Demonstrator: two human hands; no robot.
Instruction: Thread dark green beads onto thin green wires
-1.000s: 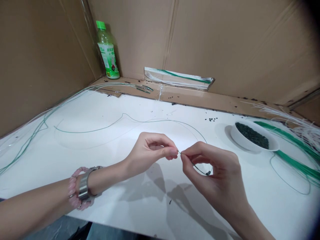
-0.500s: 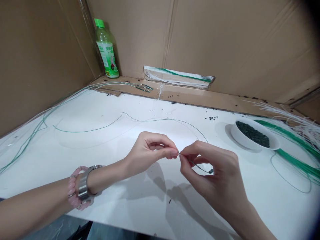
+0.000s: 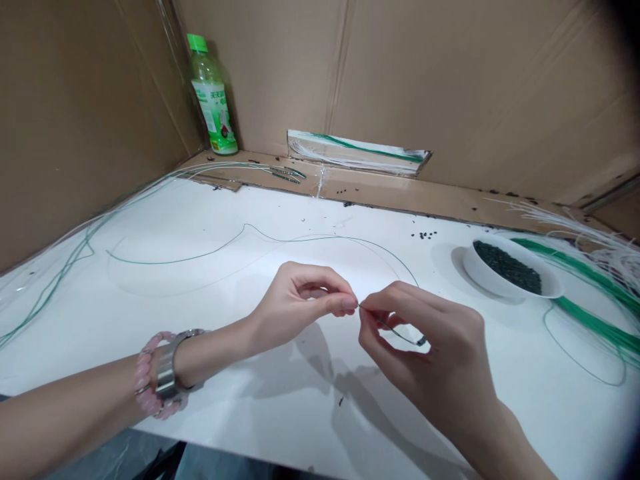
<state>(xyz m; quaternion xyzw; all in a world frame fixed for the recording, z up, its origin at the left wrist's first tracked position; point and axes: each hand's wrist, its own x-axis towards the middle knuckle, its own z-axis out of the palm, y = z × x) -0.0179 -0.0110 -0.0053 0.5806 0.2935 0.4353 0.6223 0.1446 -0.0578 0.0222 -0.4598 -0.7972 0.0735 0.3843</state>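
Note:
Over the middle of the white table, my left hand (image 3: pixel 320 293) pinches a thin green cord (image 3: pixel 195 259) between thumb and forefinger. My right hand (image 3: pixel 420 327) pinches the same cord just beside it, the fingertips almost touching. The cord loops through my right palm, where a few small dark beads (image 3: pixel 421 341) show on it. From behind that hand it runs leftward across the table in a wavy line. What lies exactly between the fingertips is too small to make out. A white bowl (image 3: pixel 553 288) of dark green beads (image 3: pixel 507 265) stands to the right of my right hand.
Bundles of green cord (image 3: pixel 590 323) and white cord (image 3: pixel 590 233) lie at the right. More cords (image 3: pixel 75 260) with beaded ends (image 3: pixel 287 175) stretch along the left. A green bottle (image 3: pixel 213 107) stands in the back corner by cardboard walls (image 3: pixel 425 73). Loose beads (image 3: pixel 425 235) dot the table.
Both hands keep nearly the same pose, pinching the cord. My right hand has tilted very slightly; the rest of the view has barely shifted.

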